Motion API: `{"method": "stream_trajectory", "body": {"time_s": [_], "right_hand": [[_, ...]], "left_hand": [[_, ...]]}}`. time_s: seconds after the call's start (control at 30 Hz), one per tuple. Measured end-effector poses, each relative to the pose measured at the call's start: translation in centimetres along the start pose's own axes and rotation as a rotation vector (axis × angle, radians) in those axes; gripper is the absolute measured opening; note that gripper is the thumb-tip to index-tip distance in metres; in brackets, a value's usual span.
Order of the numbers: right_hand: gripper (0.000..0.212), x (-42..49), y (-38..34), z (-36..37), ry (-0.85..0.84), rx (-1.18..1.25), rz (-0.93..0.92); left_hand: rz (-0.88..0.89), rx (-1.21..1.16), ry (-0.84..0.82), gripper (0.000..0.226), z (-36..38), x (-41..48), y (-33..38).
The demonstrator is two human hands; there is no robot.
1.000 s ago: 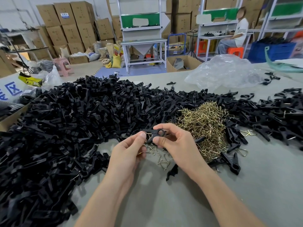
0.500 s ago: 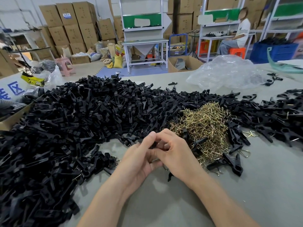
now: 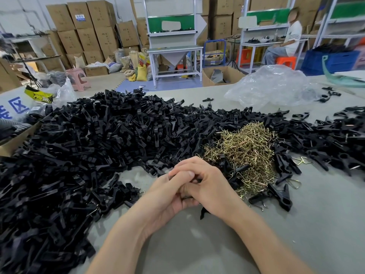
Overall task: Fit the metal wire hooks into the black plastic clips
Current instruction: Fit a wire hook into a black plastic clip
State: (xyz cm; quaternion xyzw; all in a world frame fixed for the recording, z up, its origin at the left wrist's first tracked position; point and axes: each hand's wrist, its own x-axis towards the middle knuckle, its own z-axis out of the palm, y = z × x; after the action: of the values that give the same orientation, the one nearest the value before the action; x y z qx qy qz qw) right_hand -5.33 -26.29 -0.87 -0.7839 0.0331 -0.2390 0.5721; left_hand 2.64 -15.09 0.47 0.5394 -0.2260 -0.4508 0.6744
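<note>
The grey tabletop (image 3: 296,234) runs under and around both hands. A vast heap of black plastic clips (image 3: 88,145) lies left of and beyond the hands and continues far to their right. A crumpled clear bag (image 3: 272,86) sits well beyond them, to the right. Just beyond and right of the right hand lies the brassy pile of metal wire hooks (image 3: 246,151). The left hand (image 3: 167,196) and right hand (image 3: 211,186) are pressed together, fingers curled around a held clip (image 3: 192,181), of which only a dark sliver shows. A loose clip (image 3: 203,212) pokes out beneath the right wrist.
</note>
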Motion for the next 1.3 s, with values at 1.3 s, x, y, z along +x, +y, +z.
{"method": "stream_trajectory", "body": {"time_s": [1.3], "right_hand": [[0.066, -0.1, -0.8, 0.0, -0.079, 0.163, 0.1]], "left_hand": [[0.116, -0.002, 0.05, 0.028, 0.2, -0.3, 0.2]]}}
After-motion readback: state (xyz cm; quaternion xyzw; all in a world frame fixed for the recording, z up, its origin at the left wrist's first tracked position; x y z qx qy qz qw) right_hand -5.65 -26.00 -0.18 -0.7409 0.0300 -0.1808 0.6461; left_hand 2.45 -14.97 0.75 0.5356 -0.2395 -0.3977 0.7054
